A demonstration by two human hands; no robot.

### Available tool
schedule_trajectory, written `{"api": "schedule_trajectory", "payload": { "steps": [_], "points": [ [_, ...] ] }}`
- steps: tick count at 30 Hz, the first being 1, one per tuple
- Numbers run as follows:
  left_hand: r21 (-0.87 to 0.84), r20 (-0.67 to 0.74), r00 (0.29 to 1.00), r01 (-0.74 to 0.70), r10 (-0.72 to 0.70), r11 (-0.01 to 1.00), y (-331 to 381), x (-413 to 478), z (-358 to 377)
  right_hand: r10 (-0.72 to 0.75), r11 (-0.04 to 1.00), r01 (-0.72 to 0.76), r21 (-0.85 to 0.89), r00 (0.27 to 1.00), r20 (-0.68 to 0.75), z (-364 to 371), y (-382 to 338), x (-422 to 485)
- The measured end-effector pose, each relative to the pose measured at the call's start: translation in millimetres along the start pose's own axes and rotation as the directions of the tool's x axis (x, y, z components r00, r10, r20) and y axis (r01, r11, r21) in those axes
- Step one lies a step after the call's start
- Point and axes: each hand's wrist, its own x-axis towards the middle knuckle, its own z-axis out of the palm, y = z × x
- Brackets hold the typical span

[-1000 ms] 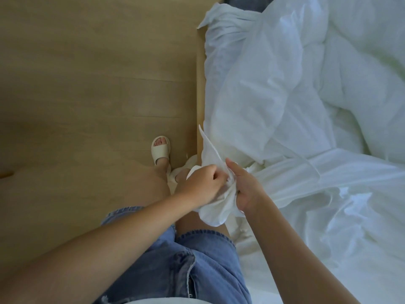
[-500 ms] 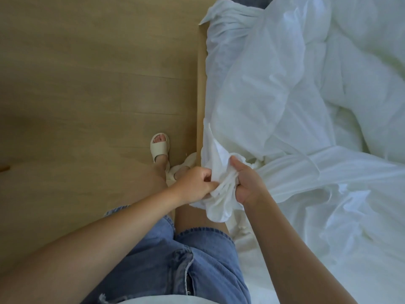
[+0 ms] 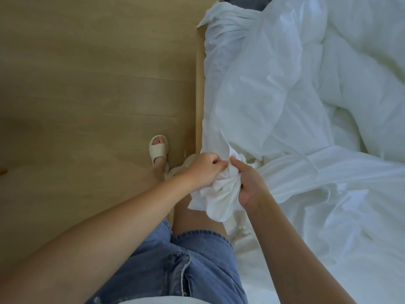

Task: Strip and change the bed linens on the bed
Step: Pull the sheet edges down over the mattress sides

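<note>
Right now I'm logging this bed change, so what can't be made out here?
All in the head view:
What the bunched linen holds: wrapped inside the grip of left hand and right hand.
Second slipper: mostly behind the left hand.
Dark item at top: cut off by the frame edge.

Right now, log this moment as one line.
left hand: grips linen | right hand: grips linen | linen: bunched between hands, near bed frame

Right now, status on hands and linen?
Hands: left hand and right hand both grip the white linen. Linen bunched, beside bed frame. Nothing seen in the way.
</note>
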Motion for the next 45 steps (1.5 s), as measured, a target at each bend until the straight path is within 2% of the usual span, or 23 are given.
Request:
{"api": "schedule_trajectory", "payload": {
  "steps": [6,8,11,13,15,17,19,21,23,26,29,34,37,39,41,43,45],
  "points": [
    [0.254,-0.035,0.994,-0.095,0.108,0.962,-20,-25,-9,-0.063,0.998,0.059,-0.034,0.99,-0.123,2,2,11],
    [0.309,-0.089,0.984,-0.12,0.154,0.943,-19,-33,-15,-0.008,0.992,-0.003,-0.126,0.996,-0.092,0,2,15],
    [0.424,-0.141,0.967,-0.137,0.214,0.895,-12,-40,-21,0.126,0.945,-0.106,-0.311,0.991,0.044,-1,1,13],
    [0.554,-0.133,0.95,-0.165,0.283,0.816,-9,-43,-18,0.19,0.92,-0.137,-0.367,0.975,0.113,-3,-2,11],
    [0.641,-0.086,0.942,-0.198,0.326,0.742,-9,-45,-10,0.253,0.876,-0.185,-0.446,0.963,0.097,-6,-5,10],
    [0.646,-0.031,0.963,-0.186,0.269,0.741,-15,-43,-3,0.274,0.847,-0.235,-0.476,0.962,0.013,-7,-6,10],
    [0.593,0.026,0.989,-0.134,0.148,0.794,-26,-40,-1,0.218,0.876,-0.219,-0.43,0.975,-0.051,-6,-4,11],
    [0.538,0.091,0.995,-0.077,0.033,0.84,-38,-39,-3,0.188,0.918,-0.194,-0.347,0.981,-0.052,-2,-1,11],
    [0.521,0.12,0.993,-0.05,-0.015,0.852,-45,-41,-5,0.205,0.93,-0.206,-0.305,0.978,-0.034,-1,1,12],
    [0.555,0.08,0.996,-0.072,0.033,0.829,-44,-41,-7,0.226,0.942,-0.219,-0.256,0.974,-0.003,0,-2,13],
    [0.627,0.077,0.984,-0.174,0.163,0.76,-37,-44,1,0.202,0.955,-0.196,-0.224,0.979,0.004,2,-4,14],
    [0.729,0.1,0.942,-0.289,0.321,0.62,-31,-48,10,0.224,0.899,-0.183,-0.399,0.973,0.06,3,-5,8],
    [0.795,0.09,0.924,-0.292,0.373,0.532,-30,-50,10,0.182,0.88,-0.158,-0.448,0.983,0.012,4,-4,7],
    [0.814,0.067,0.923,-0.271,0.38,0.514,-30,-51,6,0.137,0.88,-0.137,-0.455,0.99,-0.033,4,-3,9],
    [0.785,0.022,0.912,-0.269,0.409,0.559,-30,-45,-7,0.089,0.832,-0.098,-0.546,0.995,-0.044,5,-2,9],
    [0.729,0.004,0.871,-0.339,0.492,0.594,-29,-37,-23,-0.016,0.665,-0.044,-0.746,0.997,-0.073,8,-1,4],
    [0.769,0.112,0.851,-0.401,0.513,0.498,-23,-23,-36,-0.104,0.492,-0.02,-0.87,0.991,-0.082,13,0,-1]
  ]
}}
